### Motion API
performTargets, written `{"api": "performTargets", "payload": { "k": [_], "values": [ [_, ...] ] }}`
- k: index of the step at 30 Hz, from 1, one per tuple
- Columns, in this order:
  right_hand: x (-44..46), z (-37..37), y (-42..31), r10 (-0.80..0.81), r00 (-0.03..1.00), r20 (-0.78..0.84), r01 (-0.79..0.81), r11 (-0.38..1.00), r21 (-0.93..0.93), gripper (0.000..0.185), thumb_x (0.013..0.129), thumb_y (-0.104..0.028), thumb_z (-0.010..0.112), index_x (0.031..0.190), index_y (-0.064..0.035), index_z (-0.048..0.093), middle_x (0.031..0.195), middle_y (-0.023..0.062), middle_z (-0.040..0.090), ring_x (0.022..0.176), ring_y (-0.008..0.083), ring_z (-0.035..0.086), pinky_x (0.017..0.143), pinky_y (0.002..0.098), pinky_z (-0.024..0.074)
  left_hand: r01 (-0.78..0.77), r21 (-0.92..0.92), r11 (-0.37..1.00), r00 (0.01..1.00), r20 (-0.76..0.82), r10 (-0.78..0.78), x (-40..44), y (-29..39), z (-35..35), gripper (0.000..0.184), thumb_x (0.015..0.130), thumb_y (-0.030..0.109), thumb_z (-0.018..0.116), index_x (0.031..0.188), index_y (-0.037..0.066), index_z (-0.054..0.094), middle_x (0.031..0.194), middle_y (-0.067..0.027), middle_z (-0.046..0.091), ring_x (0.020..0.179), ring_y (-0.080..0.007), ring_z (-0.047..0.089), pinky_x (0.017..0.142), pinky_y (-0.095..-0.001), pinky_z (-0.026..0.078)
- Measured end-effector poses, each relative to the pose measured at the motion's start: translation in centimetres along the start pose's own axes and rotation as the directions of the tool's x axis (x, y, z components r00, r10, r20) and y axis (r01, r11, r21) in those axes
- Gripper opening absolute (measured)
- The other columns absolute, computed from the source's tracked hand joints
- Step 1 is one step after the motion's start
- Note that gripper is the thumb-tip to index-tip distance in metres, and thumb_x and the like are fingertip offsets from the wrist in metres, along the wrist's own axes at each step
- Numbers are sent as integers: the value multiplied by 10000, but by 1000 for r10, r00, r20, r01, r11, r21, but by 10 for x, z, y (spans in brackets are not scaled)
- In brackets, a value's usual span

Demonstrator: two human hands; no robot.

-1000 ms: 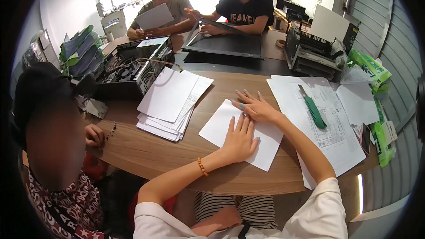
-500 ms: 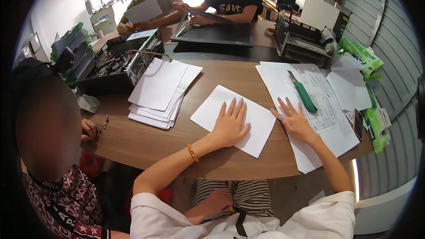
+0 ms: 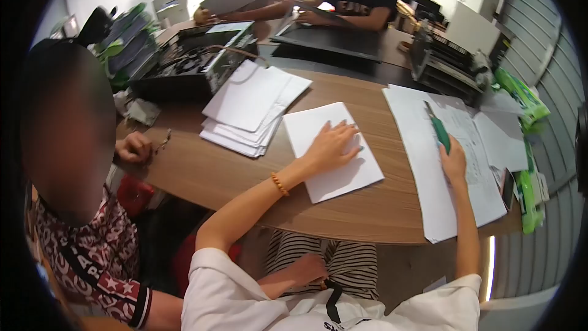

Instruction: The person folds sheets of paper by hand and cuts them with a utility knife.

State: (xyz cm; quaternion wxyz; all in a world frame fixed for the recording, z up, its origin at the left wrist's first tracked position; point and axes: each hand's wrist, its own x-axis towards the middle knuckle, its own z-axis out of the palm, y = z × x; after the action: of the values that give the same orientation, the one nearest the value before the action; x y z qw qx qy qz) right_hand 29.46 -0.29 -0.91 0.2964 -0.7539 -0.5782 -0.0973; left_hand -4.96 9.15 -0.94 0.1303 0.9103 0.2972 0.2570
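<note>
My left hand (image 3: 331, 147) rests with its fingers apart on a white sheet of paper (image 3: 352, 179) lying on the wooden table (image 3: 257, 184). At the right, my right hand (image 3: 454, 160) has its fingers closed round the lower end of a green utility knife (image 3: 439, 130). The knife points away from me, over the large printed drawing sheets (image 3: 416, 147). Left of the white sheet lies a stack of papers (image 3: 245, 101).
A person (image 3: 70, 141) sits at my left, a hand on the table. Beyond the stack is an open computer case (image 3: 184, 76). Two people sit across, near a black panel (image 3: 334, 40). Black trays (image 3: 444, 70), a phone (image 3: 507, 189) and green packets (image 3: 520, 95) are at the right.
My right hand has left the white sheet, moved right and taken hold of the green knife. My left hand stays on the sheet, which has turned slightly. The camera view has shifted.
</note>
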Motion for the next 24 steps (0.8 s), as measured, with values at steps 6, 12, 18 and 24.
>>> {"api": "performTargets", "payload": {
  "k": [6,12,18,24],
  "values": [
    [-2,7,17,-8,999,-46,13,993,116,374,782,-68,588,1137,36,537,1089,215,582,1015,356,549,914,393,412,9,77,997,999,-48,-6,0,-3,5,449,863,293,541,1165,-35,488,1280,-223,459,1251,-345,384,1039,-531,254],
    [-10,-2,-6,-113,993,-31,116,984,134,357,759,-19,591,1108,38,545,1127,182,559,1066,326,523,953,383,383,-22,215,976,997,-64,36,0,-6,15,417,861,290,544,1121,-34,507,1242,-216,475,1218,-341,413,1011,-548,276],
    [-10,-4,-10,-113,993,34,104,976,192,354,777,-25,587,1123,33,538,1126,172,552,1064,323,516,963,380,373,-51,271,961,993,-86,77,-3,-7,21,439,863,283,539,1148,-47,493,1253,-219,467,1220,-341,411,1005,-560,275],
    [-11,-6,-12,-123,991,59,112,981,161,351,797,-52,581,1132,41,534,1133,183,549,1065,337,512,961,386,376,-42,276,960,996,-62,61,-3,-7,22,467,872,294,526,1179,-54,478,1271,-224,455,1232,-340,401,1005,-571,269]
  ]
}}
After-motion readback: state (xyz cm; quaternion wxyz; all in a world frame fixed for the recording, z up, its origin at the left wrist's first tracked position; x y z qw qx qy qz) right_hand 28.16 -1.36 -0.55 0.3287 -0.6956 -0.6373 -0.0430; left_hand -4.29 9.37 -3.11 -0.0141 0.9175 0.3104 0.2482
